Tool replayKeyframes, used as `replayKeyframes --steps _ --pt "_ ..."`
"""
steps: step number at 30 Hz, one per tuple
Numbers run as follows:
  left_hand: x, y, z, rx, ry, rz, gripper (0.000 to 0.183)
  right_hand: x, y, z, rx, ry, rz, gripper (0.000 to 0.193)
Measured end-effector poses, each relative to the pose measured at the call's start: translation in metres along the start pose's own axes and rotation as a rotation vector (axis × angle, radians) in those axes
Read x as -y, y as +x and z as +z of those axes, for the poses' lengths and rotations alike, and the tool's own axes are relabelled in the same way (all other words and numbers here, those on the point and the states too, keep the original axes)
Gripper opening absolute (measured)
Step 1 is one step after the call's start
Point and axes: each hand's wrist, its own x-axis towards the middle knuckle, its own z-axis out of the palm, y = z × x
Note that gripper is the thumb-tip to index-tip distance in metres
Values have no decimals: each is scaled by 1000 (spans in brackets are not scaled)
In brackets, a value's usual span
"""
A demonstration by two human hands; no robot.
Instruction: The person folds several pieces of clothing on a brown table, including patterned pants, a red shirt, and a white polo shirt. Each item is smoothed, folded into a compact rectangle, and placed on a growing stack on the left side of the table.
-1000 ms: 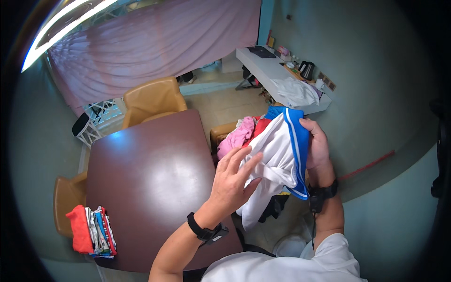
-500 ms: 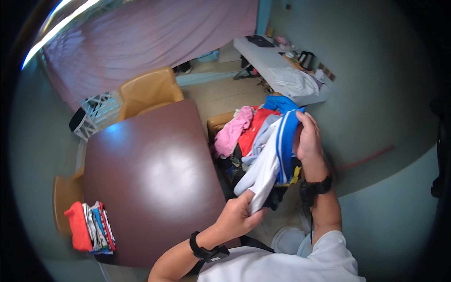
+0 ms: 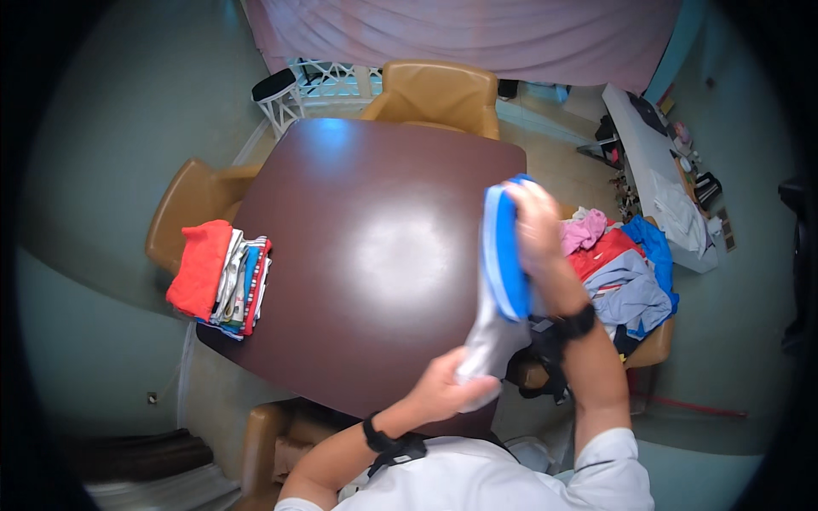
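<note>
Brown and shiny, the big table (image 3: 358, 255) fills the middle. On its left edge sits a stack of folded clothes (image 3: 220, 279), red on the outside. At the table's near right corner, the left hand (image 3: 443, 387) is closed on the bottom end of a white and blue garment (image 3: 498, 289). The right hand (image 3: 535, 226) is closed on its top end, above the table's right edge. So the garment hangs long, up and down, between both hands. Right of the table, a messy pile of clothes (image 3: 626, 272) lies on a chair.
</note>
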Motion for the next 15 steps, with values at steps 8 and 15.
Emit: replayKeyframes --steps 8,15 --pt "106 -75 -227 -898 92 -108 21 -202 -46 188 581 -297 28 28" --pt "153 -106 -253 -859 -47 -235 32 -226 -185 83 620 -727 -18 25"
